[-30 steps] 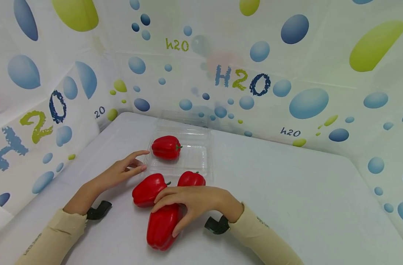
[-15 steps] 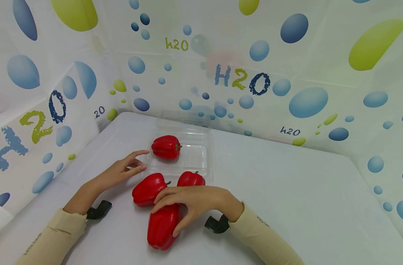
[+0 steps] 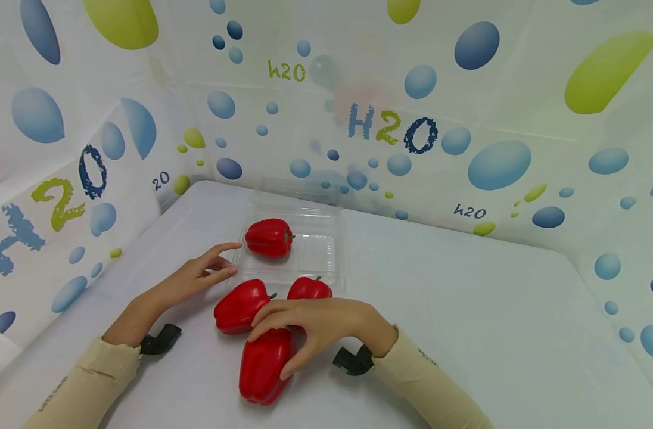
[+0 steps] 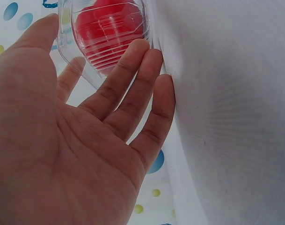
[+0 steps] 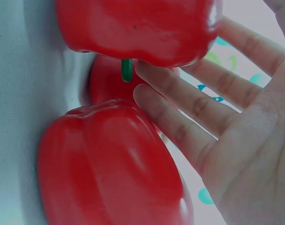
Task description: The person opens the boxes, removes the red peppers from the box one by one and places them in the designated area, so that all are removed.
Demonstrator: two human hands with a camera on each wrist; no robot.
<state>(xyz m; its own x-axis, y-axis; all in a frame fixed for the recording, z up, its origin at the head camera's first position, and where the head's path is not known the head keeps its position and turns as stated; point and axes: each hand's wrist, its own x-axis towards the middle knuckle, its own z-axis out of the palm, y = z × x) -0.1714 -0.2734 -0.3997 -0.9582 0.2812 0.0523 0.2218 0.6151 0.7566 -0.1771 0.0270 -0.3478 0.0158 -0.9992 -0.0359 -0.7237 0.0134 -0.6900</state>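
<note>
Four-lobed red bell peppers are here. In the head view, one pepper (image 3: pixel 269 238) lies in a clear plastic clamshell box (image 3: pixel 316 253) with its lid raised. My left hand (image 3: pixel 200 277) rests beside the box's left wall, its loosely extended fingers (image 4: pixel 128 70) right at the plastic. My right hand (image 3: pixel 318 325) lies over the nearest pepper (image 3: pixel 264 369), fingers at its far end and thumb along its right side. The right wrist view shows those fingers (image 5: pixel 175 91) fairly straight, two partly behind a pepper. Beyond the hand lie a left pepper (image 3: pixel 242 307) and a partly covered right pepper (image 3: pixel 308 288).
A white cloth (image 3: pixel 466 322) covers the table. Behind and to the left hangs a white backdrop (image 3: pixel 326 131) printed with blue and green drops. Dark wrist mounts (image 3: pixel 353 361) sit under the sleeves.
My right hand has shifted very slightly rightward and away from me, and the nearest pepper has edged slightly right. My left hand, the box and the other peppers show no clear movement.
</note>
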